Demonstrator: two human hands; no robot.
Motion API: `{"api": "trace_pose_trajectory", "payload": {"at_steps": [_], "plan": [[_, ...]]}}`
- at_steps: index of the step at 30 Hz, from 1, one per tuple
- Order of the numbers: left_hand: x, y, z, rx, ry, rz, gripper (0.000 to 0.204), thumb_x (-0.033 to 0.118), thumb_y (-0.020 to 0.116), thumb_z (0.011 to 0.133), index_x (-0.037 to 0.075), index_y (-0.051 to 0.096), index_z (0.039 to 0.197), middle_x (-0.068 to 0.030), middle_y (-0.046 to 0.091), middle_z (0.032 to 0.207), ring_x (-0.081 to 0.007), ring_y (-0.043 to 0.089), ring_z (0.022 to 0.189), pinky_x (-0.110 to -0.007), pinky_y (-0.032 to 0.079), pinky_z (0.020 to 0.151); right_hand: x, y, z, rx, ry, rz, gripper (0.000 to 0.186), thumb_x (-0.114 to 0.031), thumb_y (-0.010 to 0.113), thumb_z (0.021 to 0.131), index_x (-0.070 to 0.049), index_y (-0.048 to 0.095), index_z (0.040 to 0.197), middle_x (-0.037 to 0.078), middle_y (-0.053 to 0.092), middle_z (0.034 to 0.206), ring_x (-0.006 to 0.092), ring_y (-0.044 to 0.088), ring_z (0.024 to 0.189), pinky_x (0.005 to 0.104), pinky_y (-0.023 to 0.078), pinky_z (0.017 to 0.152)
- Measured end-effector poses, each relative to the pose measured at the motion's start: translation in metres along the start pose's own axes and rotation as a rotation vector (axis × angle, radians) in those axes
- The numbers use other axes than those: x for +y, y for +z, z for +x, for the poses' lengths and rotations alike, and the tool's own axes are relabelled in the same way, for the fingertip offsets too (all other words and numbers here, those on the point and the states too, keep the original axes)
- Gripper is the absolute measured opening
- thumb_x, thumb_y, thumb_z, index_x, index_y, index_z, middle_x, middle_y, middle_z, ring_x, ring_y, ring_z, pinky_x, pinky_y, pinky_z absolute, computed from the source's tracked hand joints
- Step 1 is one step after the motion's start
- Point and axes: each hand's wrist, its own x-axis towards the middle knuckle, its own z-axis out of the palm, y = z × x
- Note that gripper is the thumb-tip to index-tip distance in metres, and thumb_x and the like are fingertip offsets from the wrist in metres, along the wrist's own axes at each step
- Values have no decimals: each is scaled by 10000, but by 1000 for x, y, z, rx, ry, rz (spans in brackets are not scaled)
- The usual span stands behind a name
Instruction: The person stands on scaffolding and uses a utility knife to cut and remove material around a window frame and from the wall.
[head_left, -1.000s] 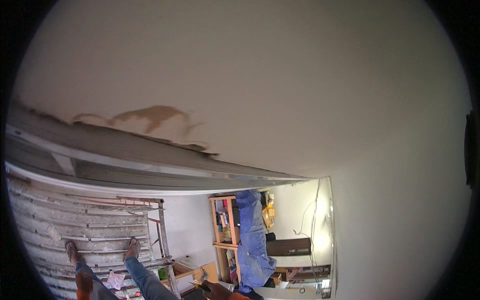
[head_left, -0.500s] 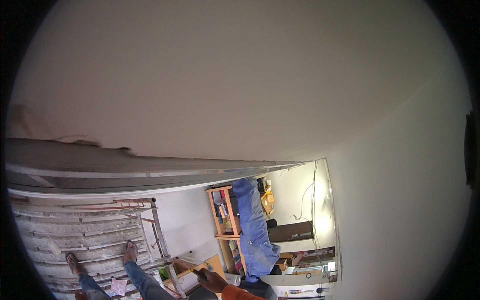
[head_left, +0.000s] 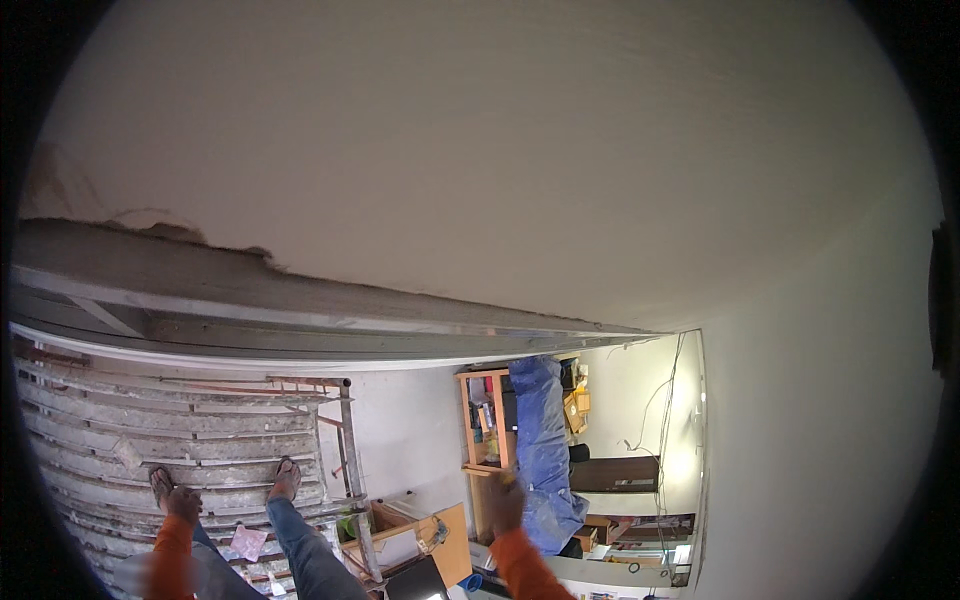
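Note:
My right hand (head_left: 503,508), smeared by motion, is raised in front of the shelf and the blue tarp. A bit of yellow shows at its fingers. Half a second ago this hand gripped a yellow-handled tool, whose kind I cannot make out. Lower left, my left hand (head_left: 183,503) hangs in front of my leg with its fingers curled; what it holds, if anything, is too small to tell. Above both hands spreads a smooth pale plaster surface (head_left: 480,170). Its lower edge is ragged and brown at the left, over a long grey recess (head_left: 230,310).
Beneath my feet lies a scaffold deck of worn planks (head_left: 200,425), with a metal scaffold post (head_left: 352,440) at its right end. Beyond stand a wooden shelf (head_left: 470,425), a blue tarp (head_left: 545,430) and a wooden board (head_left: 452,535). Loose cables (head_left: 668,400) hang along the far wall.
My right hand has risen and moved right, toward the shelf. My left hand has come into view at the lower left. The view has shifted, and more of the recess shows.

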Motion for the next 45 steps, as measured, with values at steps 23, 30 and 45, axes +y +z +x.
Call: {"api": "trace_pose_trajectory", "payload": {"at_steps": [23, 30, 45], "plan": [[-171, -138, -4, 107, 337, 701, 218, 255, 645, 843, 80, 681, 967, -122, 714, 895, -259, 679, 776, -397, 551, 671, -289, -37, 151, 365, -245, 489, 181, -178, 659, 886, -7, 605, 859, 47, 580, 699, 139, 567, 544, 287, 487, 515], [-117, -79, -5, 132, -12, -101, 203, 181, 585, 861, 1, 669, 899, -143, 686, 750, -254, 686, 678, -390, 554, 617, -170, -104, 176, 269, -65, 399, 118, -143, 618, 877, -36, 568, 876, 48, 570, 679, 143, 552, 522, 298, 489, 479], [-151, -93, -23, 386, -29, -15, 202, 154, 599, 851, -15, 675, 931, -186, 695, 823, -286, 662, 708, -395, 541, 658, -345, 22, -52, -973, -275, 30, 295, -67, 659, 900, -1, 582, 1177, 116, 656, 1031, 164, 649, 841, 304, 545, 747]]}}
